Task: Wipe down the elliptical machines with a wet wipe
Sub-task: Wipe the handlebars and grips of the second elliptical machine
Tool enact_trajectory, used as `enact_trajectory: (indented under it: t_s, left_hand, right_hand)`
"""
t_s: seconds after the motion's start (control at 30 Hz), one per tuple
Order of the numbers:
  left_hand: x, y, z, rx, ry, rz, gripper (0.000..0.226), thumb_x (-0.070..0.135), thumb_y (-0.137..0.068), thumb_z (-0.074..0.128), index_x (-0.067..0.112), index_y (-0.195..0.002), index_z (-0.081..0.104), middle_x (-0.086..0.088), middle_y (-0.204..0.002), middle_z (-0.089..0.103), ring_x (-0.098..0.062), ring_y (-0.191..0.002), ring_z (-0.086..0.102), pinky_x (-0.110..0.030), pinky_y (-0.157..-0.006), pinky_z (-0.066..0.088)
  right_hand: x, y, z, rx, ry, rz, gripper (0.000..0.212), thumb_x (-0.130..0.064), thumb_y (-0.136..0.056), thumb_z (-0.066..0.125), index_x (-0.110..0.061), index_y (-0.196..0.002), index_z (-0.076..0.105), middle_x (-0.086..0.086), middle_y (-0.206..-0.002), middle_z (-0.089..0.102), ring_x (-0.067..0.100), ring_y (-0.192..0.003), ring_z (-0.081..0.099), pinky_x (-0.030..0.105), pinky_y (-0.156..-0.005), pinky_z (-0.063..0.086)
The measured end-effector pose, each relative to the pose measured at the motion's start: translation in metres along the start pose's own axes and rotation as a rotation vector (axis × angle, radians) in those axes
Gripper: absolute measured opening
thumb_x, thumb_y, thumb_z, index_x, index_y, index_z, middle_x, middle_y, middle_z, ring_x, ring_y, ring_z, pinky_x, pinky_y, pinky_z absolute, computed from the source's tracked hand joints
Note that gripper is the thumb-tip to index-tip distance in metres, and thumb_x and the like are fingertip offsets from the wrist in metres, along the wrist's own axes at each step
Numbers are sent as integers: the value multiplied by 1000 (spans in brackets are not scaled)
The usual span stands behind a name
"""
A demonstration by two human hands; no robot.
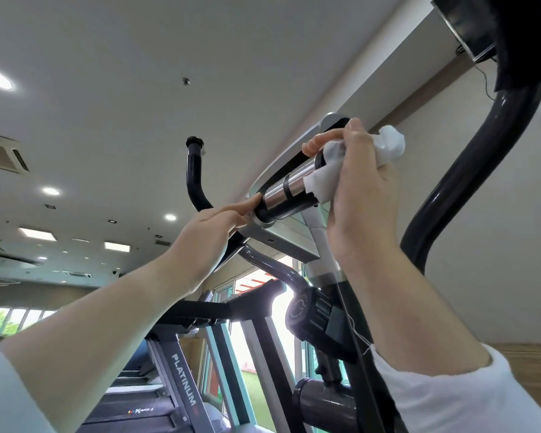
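I look up at the elliptical's console (281, 235) from below. A short handle with shiny metal sensor sleeves (286, 187) juts out under it. My right hand (356, 195) grips a white wet wipe (328, 176) wrapped round the handle's upper end, and a bunch of the wipe sticks out behind my fingers. My left hand (210, 235) holds the black bar just below the handle's base, its index finger stretched along it and touching the black collar.
A thick black moving arm (469, 170) curves up at the right, close to my right wrist. Another black handlebar (194, 173) rises at centre left. A treadmill marked PLATINUM (185, 382) stands below left. Windows sit behind the machine's column.
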State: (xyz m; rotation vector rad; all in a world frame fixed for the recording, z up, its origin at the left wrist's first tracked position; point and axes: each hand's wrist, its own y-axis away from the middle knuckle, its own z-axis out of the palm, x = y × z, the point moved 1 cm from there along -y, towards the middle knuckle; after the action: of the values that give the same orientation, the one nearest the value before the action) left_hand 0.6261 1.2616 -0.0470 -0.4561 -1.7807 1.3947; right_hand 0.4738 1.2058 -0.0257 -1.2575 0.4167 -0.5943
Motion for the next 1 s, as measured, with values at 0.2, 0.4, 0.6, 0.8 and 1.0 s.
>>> enact_trajectory:
  t_s: [0.2, 0.4, 0.6, 0.8, 1.0]
  left_hand:
    - [1, 3, 1, -8, -14, -23, 43, 3, -95, 42, 37, -92, 68, 18, -98, 72, 0, -110, 58, -26, -109, 36]
    - [-2, 3, 0, 8, -85, -14, 45, 9, -97, 43, 46, -89, 68, 23, -95, 71, 2, -105, 60, -28, -111, 34]
    - [-8, 1, -1, -24, -89, -2, 40, 13, -96, 44, 48, -98, 64, 13, -121, 65, -7, -123, 51, -35, -115, 27]
    - [-15, 8, -5, -39, -86, 21, 37, 13, -98, 41, 31, -122, 62, 14, -122, 64, 0, -116, 53, -19, -105, 33]
    - [-48, 32, -33, -53, -296, -57, 37, 20, -99, 44, 38, -128, 58, 22, -130, 56, 6, -122, 45, -16, -101, 29]
  right_hand:
    - [-2, 0, -1, -13, 424, -408, 34, -30, -101, 47, -21, -71, 60, -2, -73, 62, 11, -67, 59, 32, -65, 52]
    - [-2, -2, -3, 37, -14, -25, 30, -31, -101, 49, -17, -76, 60, 2, -80, 67, 14, -77, 65, 26, -65, 54]
    - [7, 9, -1, 185, -175, 123, 40, -39, -100, 48, -21, -69, 66, -5, -62, 65, 8, -68, 65, 27, -74, 54]
    - [32, 32, -4, 174, 128, 170, 56, -63, -91, 26, -27, -116, 60, -8, -102, 69, -1, -96, 63, 13, -88, 47]
    - [71, 74, -2, -67, 196, 123, 61, -56, -83, 33, -18, -130, 39, -3, -111, 53, -14, -89, 58, 2, -76, 45]
